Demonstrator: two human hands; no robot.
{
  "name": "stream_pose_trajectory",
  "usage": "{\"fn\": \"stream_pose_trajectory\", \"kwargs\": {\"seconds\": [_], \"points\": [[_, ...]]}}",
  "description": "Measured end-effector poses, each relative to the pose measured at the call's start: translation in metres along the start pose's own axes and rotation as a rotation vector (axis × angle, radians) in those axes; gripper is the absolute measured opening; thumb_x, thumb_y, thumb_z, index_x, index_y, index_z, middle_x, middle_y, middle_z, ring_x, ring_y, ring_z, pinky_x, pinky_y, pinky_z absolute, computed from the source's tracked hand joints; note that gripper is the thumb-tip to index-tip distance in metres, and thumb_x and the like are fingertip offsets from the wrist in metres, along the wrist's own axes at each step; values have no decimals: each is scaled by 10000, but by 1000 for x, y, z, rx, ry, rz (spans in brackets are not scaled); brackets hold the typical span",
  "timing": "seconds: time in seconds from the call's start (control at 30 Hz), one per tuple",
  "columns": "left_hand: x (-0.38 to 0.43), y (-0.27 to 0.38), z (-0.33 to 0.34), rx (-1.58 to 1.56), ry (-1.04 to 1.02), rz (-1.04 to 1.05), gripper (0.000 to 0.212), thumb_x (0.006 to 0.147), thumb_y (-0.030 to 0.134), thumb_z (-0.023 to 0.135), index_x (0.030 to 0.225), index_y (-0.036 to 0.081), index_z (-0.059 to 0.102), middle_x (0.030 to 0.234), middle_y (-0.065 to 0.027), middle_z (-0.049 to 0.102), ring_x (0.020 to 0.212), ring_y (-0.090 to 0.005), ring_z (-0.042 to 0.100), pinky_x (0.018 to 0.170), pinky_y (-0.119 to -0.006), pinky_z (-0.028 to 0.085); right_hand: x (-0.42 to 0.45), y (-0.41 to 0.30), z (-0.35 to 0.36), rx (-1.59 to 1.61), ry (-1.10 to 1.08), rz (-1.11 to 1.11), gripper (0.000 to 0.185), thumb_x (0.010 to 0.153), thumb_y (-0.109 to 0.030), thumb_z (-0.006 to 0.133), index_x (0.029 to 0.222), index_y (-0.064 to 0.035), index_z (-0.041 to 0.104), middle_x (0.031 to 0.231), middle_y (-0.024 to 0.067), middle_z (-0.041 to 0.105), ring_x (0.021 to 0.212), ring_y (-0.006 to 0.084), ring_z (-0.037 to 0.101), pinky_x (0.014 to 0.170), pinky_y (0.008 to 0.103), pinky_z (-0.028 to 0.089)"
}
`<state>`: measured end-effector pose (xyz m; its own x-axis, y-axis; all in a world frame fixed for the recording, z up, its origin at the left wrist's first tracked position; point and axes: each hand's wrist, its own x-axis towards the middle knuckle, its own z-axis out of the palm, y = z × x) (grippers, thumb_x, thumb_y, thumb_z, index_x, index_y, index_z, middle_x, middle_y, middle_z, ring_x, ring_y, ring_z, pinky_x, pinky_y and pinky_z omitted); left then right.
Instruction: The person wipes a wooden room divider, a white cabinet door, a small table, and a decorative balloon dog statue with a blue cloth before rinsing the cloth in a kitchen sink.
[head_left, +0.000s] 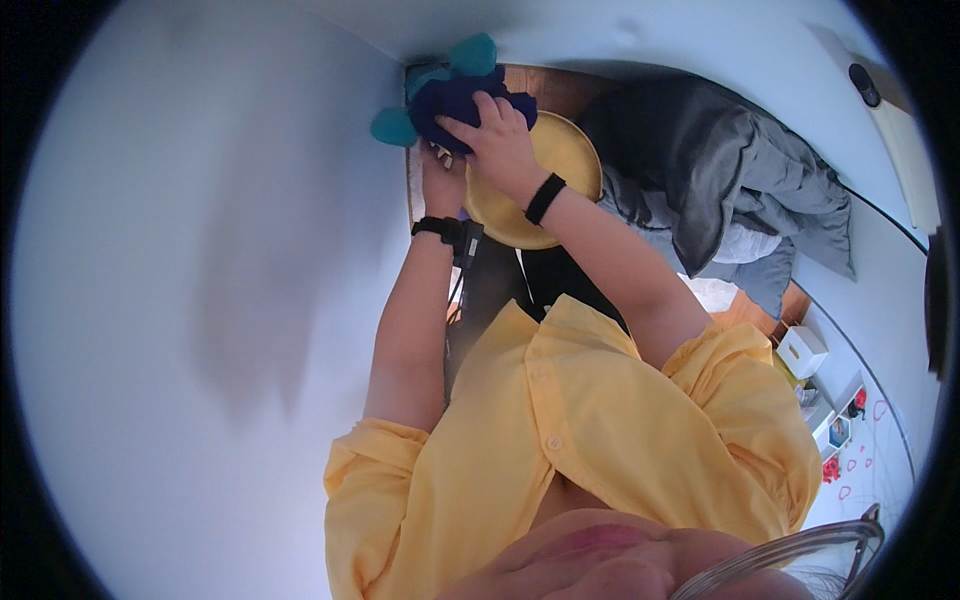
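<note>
A dark blue, soft bundle that looks like plush or cloth (450, 109), with rounded teal parts (474, 54) sticking out of it, is between my hands near the wall corner. My left hand (444, 180) holds it from the near left side, its fingers partly hidden by the bundle. From above, my right hand (501, 142) grips it with curved, slightly spread fingers. Small pale and yellow bits (441, 155) show by my left fingers; what they are is unclear. Below and to the right of the bundle lies a round gold tray or tabletop (574, 161), partly covered by my right hand and forearm.
A pale wall (225, 225) rises close on the left. Dark satin and grey pillows (712, 165) are piled at the right. Farther off, at the lower right, are a white box (802, 352) and a shelf with small items. Wooden floor (544, 86) shows beyond the tray.
</note>
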<state>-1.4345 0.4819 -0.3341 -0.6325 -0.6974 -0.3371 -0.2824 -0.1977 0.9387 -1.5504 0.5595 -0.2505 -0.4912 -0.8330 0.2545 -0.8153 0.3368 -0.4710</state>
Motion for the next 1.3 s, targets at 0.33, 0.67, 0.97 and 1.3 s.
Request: {"fn": "stream_pose_trajectory", "kwargs": {"seconds": [0.33,0.67,0.97,1.3], "points": [[1,5,-5,207,85,-89,757,846,269,705,1433,-3,312,1348,-229,506,1247,-336,502,1002,-404,418,-29,20,-8,-10,-203,145,550,689,-208,746,1223,-266,627,1322,235,444,1110,424,480,961,475,423],[5,-8,-10,119,71,-75,827,840,317,729,1446,-3,267,1379,-231,475,1269,-364,473,1043,-413,388,-116,33,-4,-169,-631,204,413,668,-188,736,1078,-230,706,1181,190,542,1054,376,540,874,431,474],[15,6,-13,170,18,-120,864,831,257,735,1449,-32,204,1374,-266,471,1295,-371,452,1065,-411,368,-52,42,-102,32,-212,495,451,661,-93,695,1110,-68,665,1203,214,522,1072,404,552,909,422,476],[21,2,-10,100,-28,-26,711,846,228,697,1390,-45,329,1333,-244,515,1254,-354,497,1008,-387,422,67,-15,-34,231,51,-28,552,660,-71,675,1208,-85,613,1306,260,454,1194,437,468,999,460,414]]}}
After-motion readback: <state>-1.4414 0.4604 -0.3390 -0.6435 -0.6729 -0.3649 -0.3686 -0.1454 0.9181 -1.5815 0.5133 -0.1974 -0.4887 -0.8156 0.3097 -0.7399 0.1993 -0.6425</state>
